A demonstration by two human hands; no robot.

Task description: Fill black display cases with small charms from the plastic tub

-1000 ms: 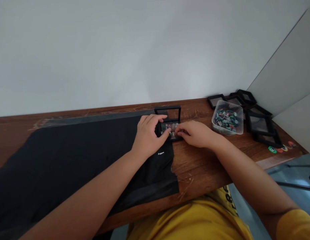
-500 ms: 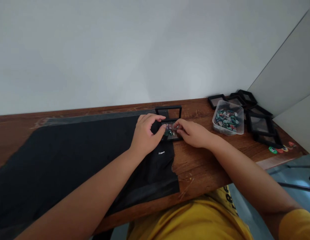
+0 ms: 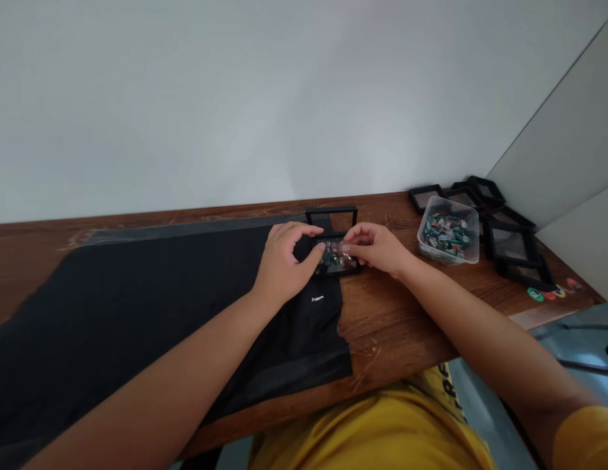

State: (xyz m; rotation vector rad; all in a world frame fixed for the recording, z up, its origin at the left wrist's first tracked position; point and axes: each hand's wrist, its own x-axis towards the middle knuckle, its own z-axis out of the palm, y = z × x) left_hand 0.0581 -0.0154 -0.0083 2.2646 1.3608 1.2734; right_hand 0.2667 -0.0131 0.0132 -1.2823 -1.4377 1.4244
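Observation:
A black hinged display frame (image 3: pixel 350 269) with a clear film window lies at the right end of the black sheet, its lid (image 3: pixel 333 210) raised at the back. Several small polished stones (image 3: pixel 334 254), green, pinkish and clear, rest on the film of its lower half. At the frame's left side is my left hand (image 3: pixel 288 258), thumb and index finger apart, the thumb tip by the stones. My right hand (image 3: pixel 375 247) reaches over the right side, thumb and index finger pinched together just above the stones. Whatever is between those fingertips is too small to make out.
To the right, a clear plastic tub (image 3: pixel 473 241) holds many colourful stones. More black frames (image 3: pixel 512 245) are piled against the wall corner, with small coloured round pieces (image 3: pixel 535 294) near the table edge. A white scrap (image 3: pixel 317 299) lies on the black sheet (image 3: pixel 161 307).
My right hand has shifted slightly, its fingers lifting and the thumb closing to the index finger, uncovering more of the frame's lower right. My left hand stays nearly still.

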